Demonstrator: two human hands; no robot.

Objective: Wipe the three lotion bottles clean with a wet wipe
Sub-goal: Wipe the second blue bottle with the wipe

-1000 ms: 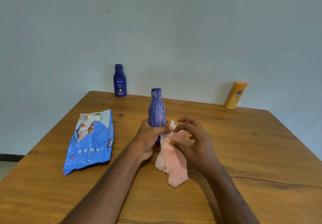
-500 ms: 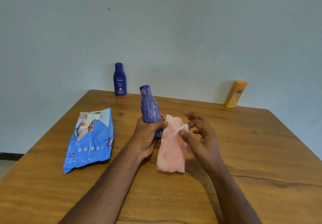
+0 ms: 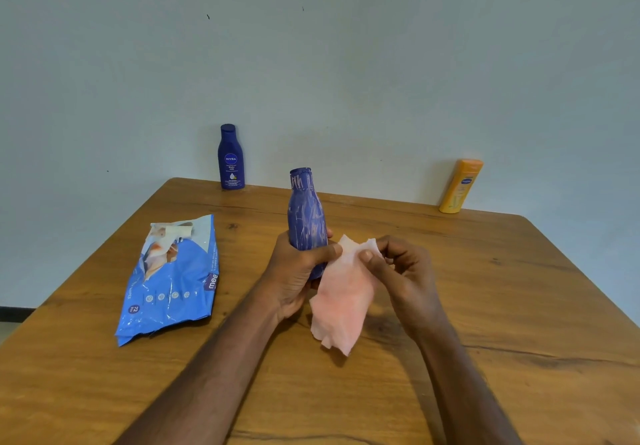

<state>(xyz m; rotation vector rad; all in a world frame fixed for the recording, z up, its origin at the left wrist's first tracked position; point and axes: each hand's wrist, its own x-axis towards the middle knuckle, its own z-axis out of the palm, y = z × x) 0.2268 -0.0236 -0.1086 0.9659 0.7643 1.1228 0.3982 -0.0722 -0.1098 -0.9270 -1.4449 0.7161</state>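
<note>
Left hand point(image 3: 294, 271) grips a smeared blue bottle point(image 3: 307, 223) upright above the worktop point(image 3: 485, 306) | right hand point(image 3: 401, 271) fingers point(image 3: 367, 257) pinch a pink wet wipe point(image 3: 343, 299) beside it | wipes pack point(image 3: 169, 282) lies left | Nivea bottle point(image 3: 231, 157) and yellow bottle point(image 3: 460, 185) stand at the far edge

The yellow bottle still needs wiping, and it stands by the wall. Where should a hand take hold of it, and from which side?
Grip the yellow bottle around its middle, coming from the front, since the wall is close behind it. It stands cap-down and leans a little, so I'd wrap the fingers round the wider body rather than pinch the top.
</note>
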